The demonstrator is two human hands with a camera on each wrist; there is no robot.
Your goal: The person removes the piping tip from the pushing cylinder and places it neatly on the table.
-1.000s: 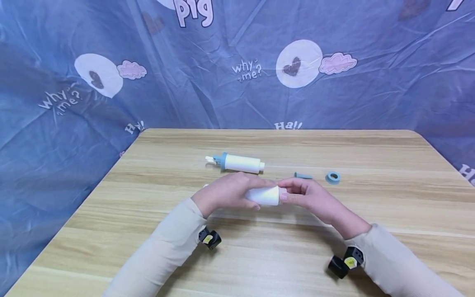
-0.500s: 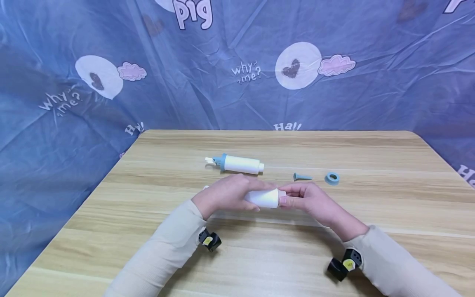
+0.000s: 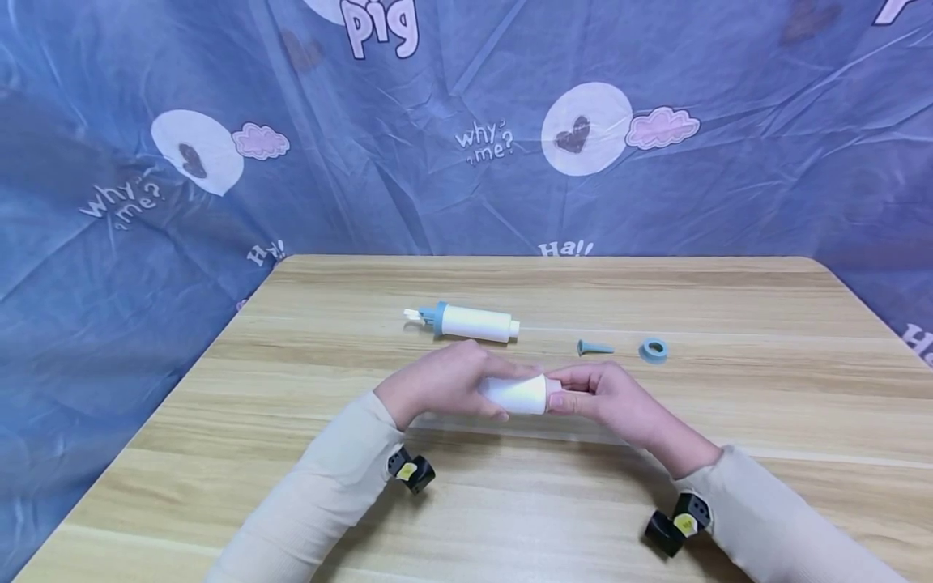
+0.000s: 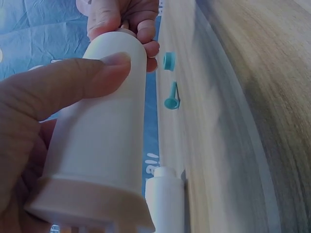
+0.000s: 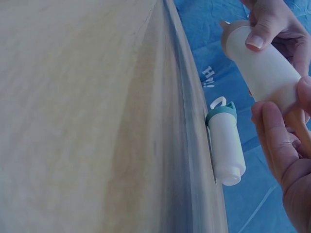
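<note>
Sleeves (image 3: 335,486) with a black camera (image 3: 417,474) strapped at each wrist are seen at the near side. Beyond them, a white cylinder (image 3: 514,395) is held sideways above the table (image 3: 525,518): its body is gripped by the left hand (image 3: 448,380), and its narrow right end is pinched by the right hand (image 3: 612,398). A pinkish collar (image 4: 87,204) is borne on its left end. The step in hand is judged to be work on the narrow end; whether a part is being fitted or removed cannot be told, since that end is mostly hidden by fingers. For the next move, a steady left grip and careful right-hand alignment seem called for. Farther, to the right, a blue pin (image 3: 594,348) and a blue ring (image 3: 653,351) are seen apart; slightly farther, leftward, a second cylinder (image 3: 475,322) is laid on its side.
</note>
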